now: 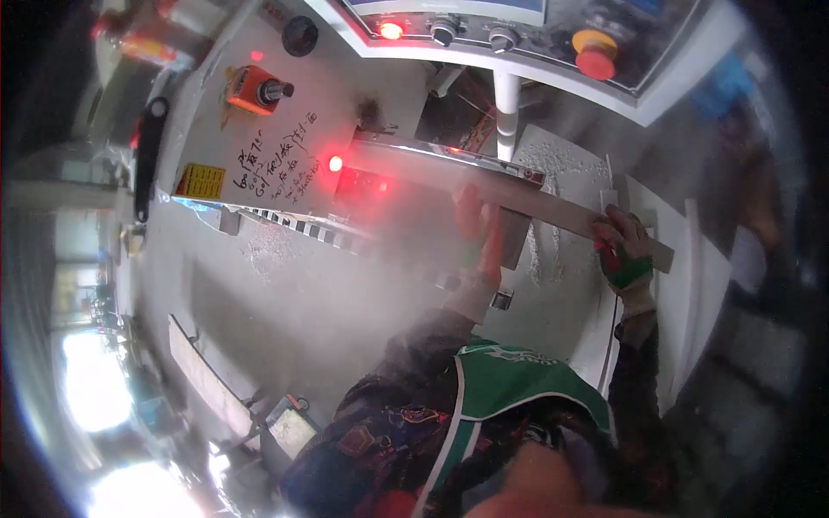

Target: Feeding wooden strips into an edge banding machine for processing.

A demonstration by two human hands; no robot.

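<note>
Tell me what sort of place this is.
Probably a workshop or factory floor, judging by the machine control panel with a red mushroom button, pale debris scattered nearby, and a long flat strip held in the right hand.

My board [561, 210] is a long, narrow, flat strip, dull brownish grey, with straight edges, in 1 piece as far as I can see. It slants down to the right, its squared right end jutting past my right hand [626, 252]; haze blurs its left end near my left hand [485, 237].
</note>
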